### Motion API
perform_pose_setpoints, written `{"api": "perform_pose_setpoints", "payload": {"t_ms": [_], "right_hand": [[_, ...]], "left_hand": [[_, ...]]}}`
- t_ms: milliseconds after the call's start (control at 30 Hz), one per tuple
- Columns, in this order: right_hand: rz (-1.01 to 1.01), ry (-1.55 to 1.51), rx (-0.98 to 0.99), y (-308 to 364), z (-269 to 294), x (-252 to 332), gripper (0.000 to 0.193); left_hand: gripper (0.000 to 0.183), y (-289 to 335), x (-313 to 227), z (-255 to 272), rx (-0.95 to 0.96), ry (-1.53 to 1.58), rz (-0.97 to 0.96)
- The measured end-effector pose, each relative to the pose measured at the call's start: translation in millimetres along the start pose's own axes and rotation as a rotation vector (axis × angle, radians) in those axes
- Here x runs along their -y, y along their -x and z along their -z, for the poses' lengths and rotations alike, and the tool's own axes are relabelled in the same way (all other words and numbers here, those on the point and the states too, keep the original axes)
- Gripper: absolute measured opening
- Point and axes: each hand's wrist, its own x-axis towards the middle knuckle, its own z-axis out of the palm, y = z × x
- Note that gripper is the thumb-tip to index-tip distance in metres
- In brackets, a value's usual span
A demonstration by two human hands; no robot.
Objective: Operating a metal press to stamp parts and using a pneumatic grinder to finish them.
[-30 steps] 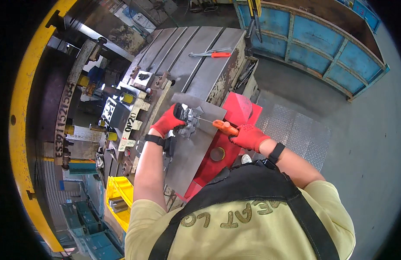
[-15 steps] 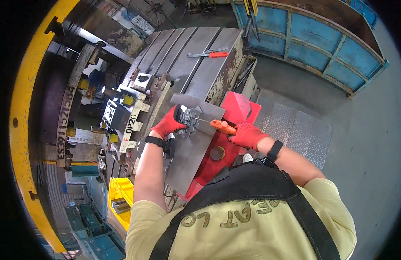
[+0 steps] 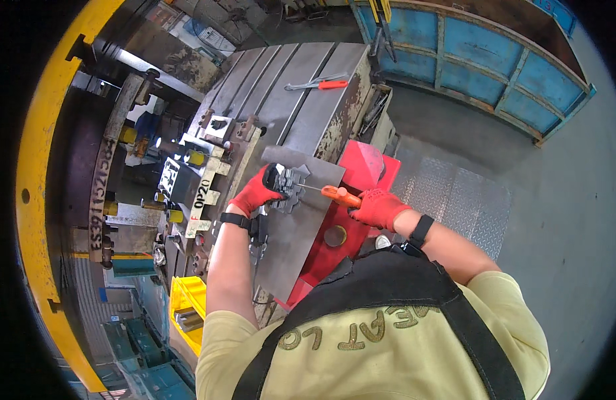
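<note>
At plate (image 3: 288, 253), L hand (image 3: 256, 189) still gripping metal pcs (image 3: 291, 192), R hand (image 3: 380, 209) still clamped on orange-handled tool (image 3: 340, 195).

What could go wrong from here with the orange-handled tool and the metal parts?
1. The orange-handled tool in the right hand points its thin shaft toward the left hand; a slip might jab it.
2. The grey metal parts appear piled on the flat plate; they could slide if the left hand's grip loosens.
</note>
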Motion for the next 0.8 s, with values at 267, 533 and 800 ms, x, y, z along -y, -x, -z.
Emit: {"api": "perform_pose_setpoints", "payload": {"t_ms": [267, 533, 800], "right_hand": [[0.025, 0.018, -0.025, 2.5, 0.2, 4.3, 0.041], [0.107, 0.072, -0.130, -6.5, -7.1, 1.5, 0.035], [0.071, 0.103, -0.088, -11.3, -6.2, 8.8, 0.030]], "left_hand": [[0.084, -2.2, 1.8, 1.3, 0.011, -0.028, -0.013], [0.081, -1.0, 6.7, 3.8, -0.039, -0.049, 0.002], [0.080, -3.1, 12.2, 5.4, -0.029, -0.019, 0.005]]}}
